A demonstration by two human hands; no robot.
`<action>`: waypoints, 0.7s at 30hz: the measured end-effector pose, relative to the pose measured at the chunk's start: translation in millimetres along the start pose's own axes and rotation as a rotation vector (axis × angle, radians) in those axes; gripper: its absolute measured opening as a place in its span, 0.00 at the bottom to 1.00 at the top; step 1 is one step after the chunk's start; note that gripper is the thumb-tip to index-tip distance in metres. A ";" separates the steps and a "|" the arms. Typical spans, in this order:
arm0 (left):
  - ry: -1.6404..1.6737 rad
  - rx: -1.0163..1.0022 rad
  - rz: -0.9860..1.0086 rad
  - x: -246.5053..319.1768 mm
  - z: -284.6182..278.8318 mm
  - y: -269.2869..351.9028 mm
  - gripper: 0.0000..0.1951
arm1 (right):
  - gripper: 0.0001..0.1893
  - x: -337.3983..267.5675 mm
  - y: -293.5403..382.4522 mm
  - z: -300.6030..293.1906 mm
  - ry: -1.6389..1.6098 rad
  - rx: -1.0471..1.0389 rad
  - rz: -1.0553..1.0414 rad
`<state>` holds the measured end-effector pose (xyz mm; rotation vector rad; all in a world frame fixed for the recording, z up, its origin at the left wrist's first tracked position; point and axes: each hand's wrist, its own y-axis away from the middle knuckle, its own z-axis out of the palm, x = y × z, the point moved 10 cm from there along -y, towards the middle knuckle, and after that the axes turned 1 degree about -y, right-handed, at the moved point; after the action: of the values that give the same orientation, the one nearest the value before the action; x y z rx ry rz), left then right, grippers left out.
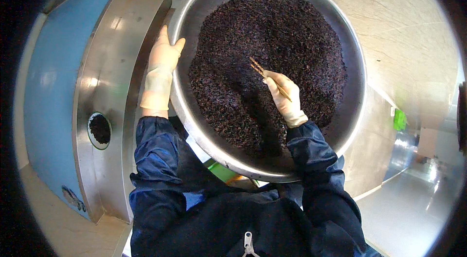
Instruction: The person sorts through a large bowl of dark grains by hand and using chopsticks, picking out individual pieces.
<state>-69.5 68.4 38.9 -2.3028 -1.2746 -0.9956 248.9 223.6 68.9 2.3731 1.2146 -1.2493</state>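
A large round metal basin [355, 111] lies before me, with a wide bed of dark, loose flakes [233, 34] spread over its bottom. At its left side my gloved left hand [165, 54] grips the rim, thumb on top and fingers along the outside. Over the middle of the flakes, my gloved right hand [284, 92] holds a pair of slim tan tweezers [257, 67] between thumb and fingers. The tweezers' two tips point up and left and stand slightly apart, with nothing visible between them. Whether they touch the flakes is hard to tell.
Left of the basin runs a metal ledge [105, 85] in front of a blue panel [58, 85]. A small round dish [110, 131] of dark material sits on that ledge. Below the basin's near rim shows a green object [220, 172]. A bright green item [400, 120] is at the right.
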 end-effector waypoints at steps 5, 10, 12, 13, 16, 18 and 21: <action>0.020 -0.036 -0.024 1.5 -0.3 1.7 0.39 | 0.12 19.9 -14.7 20.1 -0.351 0.034 0.142; -0.032 -0.026 -0.012 6.2 -1.4 1.5 0.39 | 0.10 -7.6 -22.2 39.0 -0.281 0.021 -0.091; -0.020 -0.012 0.009 3.7 -3.3 1.3 0.39 | 0.09 -28.7 -24.6 43.6 -0.096 -0.001 -0.208; -0.008 -0.009 0.025 3.0 -2.6 0.0 0.39 | 0.10 -33.7 -27.3 55.5 0.009 -0.044 -0.184; 0.020 -0.042 -0.043 -5.5 2.7 -0.9 0.39 | 0.11 -46.9 -31.1 94.5 -0.096 -0.163 -0.315; 0.017 -0.023 -0.058 0.6 -4.1 4.2 0.39 | 0.11 -37.1 -39.0 113.5 -0.043 -0.212 -0.361; 0.029 -0.004 -0.010 -2.3 2.0 0.4 0.39 | 0.11 -17.8 -59.6 111.5 0.210 -0.180 -0.403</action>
<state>-69.2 68.0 35.8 -2.2788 -1.2746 -1.0322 132.7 195.4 24.1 2.2406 1.8576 -0.9478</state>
